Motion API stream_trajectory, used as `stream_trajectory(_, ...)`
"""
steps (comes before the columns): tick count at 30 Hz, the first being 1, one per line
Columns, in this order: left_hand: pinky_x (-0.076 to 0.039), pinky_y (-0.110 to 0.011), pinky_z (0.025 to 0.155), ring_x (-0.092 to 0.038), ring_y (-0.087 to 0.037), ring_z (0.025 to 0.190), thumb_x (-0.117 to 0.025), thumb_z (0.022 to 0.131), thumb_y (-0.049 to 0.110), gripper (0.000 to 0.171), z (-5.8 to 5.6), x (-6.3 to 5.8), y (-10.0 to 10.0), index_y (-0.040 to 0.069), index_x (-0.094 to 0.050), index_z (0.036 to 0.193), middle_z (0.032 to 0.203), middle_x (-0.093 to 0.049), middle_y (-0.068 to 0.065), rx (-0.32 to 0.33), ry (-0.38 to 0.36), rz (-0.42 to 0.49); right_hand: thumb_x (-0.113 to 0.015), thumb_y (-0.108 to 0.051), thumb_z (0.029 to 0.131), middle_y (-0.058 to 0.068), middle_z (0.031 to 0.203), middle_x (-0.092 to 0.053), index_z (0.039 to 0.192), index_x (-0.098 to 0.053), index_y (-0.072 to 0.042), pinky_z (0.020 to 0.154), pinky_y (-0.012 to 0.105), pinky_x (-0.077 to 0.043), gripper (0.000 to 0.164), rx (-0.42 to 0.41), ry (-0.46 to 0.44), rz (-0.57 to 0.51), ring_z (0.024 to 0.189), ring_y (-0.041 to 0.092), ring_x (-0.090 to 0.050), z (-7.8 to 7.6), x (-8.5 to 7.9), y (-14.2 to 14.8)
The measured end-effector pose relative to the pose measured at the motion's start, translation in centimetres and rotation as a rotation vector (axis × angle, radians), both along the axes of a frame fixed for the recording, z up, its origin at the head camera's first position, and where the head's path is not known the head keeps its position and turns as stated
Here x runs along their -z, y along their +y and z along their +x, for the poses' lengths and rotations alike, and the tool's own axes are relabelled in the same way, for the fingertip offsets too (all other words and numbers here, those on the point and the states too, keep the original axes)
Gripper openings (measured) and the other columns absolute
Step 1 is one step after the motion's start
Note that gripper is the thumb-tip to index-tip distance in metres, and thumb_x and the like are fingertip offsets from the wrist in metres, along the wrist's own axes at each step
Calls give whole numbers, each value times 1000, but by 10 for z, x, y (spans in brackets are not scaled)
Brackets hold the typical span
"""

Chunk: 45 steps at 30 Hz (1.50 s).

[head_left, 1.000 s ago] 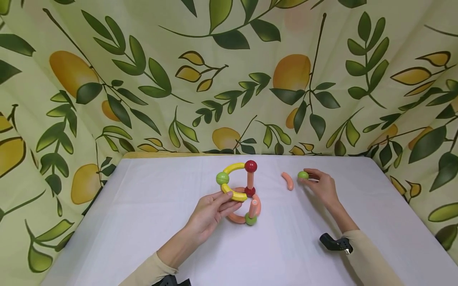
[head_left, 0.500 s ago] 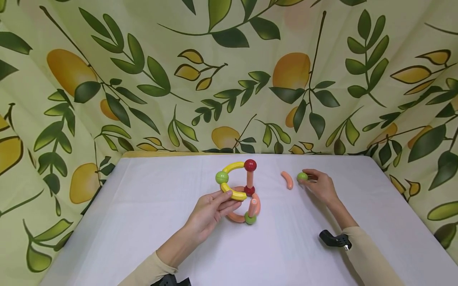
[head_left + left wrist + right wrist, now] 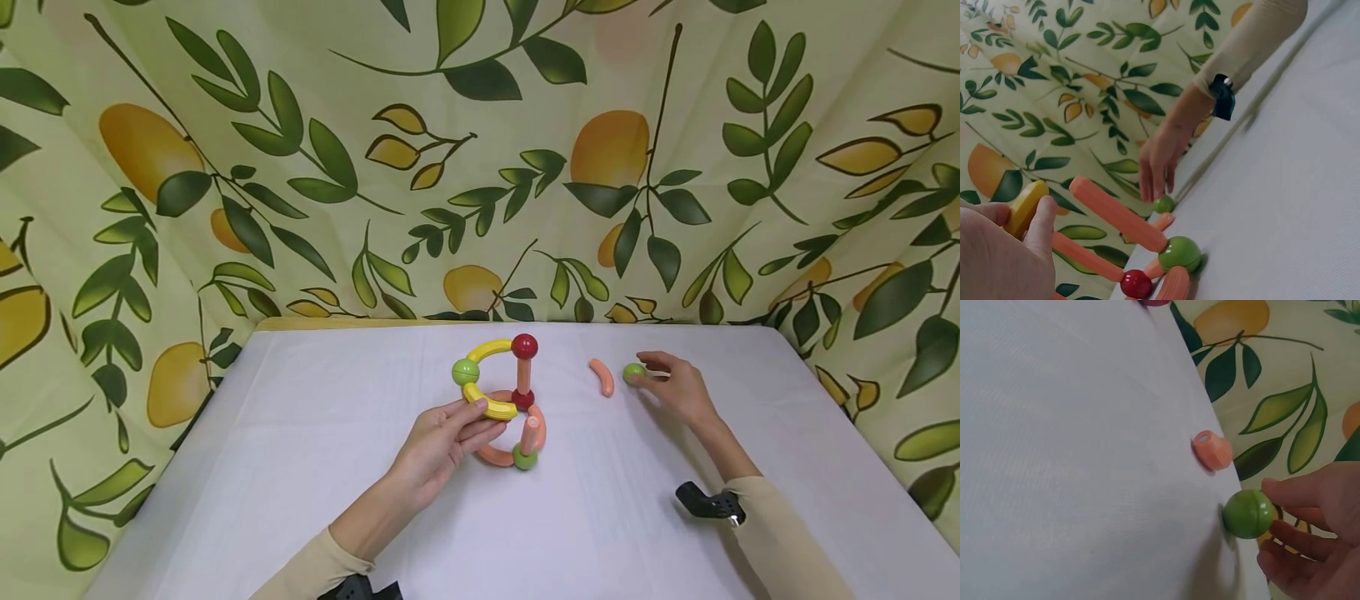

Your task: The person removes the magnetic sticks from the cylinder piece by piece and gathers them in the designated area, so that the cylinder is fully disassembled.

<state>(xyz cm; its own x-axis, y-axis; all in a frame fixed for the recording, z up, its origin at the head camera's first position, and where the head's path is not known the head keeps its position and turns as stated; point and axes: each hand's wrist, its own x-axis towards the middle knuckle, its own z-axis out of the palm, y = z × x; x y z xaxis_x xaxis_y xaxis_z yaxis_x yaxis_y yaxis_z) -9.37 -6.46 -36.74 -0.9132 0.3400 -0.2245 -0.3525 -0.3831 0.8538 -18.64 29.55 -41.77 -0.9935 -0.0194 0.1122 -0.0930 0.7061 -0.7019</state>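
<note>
My left hand [image 3: 442, 450] pinches a yellow curved stick [image 3: 491, 408] between thumb and fingers. This stick is part of a standing structure of sticks and balls. A green ball [image 3: 465, 372] joins it to another yellow curved stick [image 3: 491, 348]. A red ball [image 3: 525, 346] tops an upright salmon stick [image 3: 524, 377], with a second red ball [image 3: 523, 400] at its foot. Lower down, a green ball [image 3: 1180, 254] carries a slanted salmon stick [image 3: 1116, 212]. My right hand [image 3: 678, 390] has its fingers spread beside a loose green ball [image 3: 1249, 514] on the table; contact is hard to tell.
A loose salmon curved stick [image 3: 602, 377] lies left of the loose green ball. The white-covered table [image 3: 300, 400] ends at a leaf-and-fruit patterned curtain [image 3: 480, 183]. A black wrist device [image 3: 708, 503] sits at my right sleeve.
My right hand has shifted slightly to the right, and its fingers have loosened around the loose green ball, which shows more fully. My left hand and the structure stay in place.
</note>
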Motion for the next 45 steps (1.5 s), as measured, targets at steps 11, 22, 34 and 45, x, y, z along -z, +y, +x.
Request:
stream_trajectory(11, -49, -37, 96, -65, -25, 112, -64, 96, 18, 44, -1, 1, -1, -9, -55, 130, 126, -64, -18, -12, 2, -13, -68, -6, 91, 32, 128, -56, 126, -59, 9, 93, 60, -46, 39, 6, 143, 49, 115, 50, -53, 14, -20, -10)
stream_trajectory(22, -49, -38, 95, -67, -25, 108, -66, 95, 21, 50, -1, 2, -2, -10, -53, 131, 123, -65, -20, -40, 18, -77, -68, -7, 92, 21, 118, -67, 124, -62, 4, 86, 31, -55, 34, -76, 162, -49, 106, 35, -64, 34, -33, -38)
stream_trajectory(34, -53, -34, 88, -68, -27, 104, -69, 92, 22, 51, -4, 7, -2, -9, -56, 131, 114, -70, -16, -94, 48, -235, -71, 4, 86, 19, 117, -67, 126, -61, 5, 84, 19, -53, 41, -318, 11, -223, 105, 35, -66, 45, -21, -65)
stream_trajectory(45, -55, -36, 84, -71, -31, 97, -73, 89, 19, 46, -5, 12, -3, -10, -61, 123, 106, -72, -19, -147, 158, -362, -79, -5, 81, 14, 118, -68, 124, -63, 3, 85, 27, -55, 47, -467, -70, -239, 105, 26, -66, 53, -5, -88)
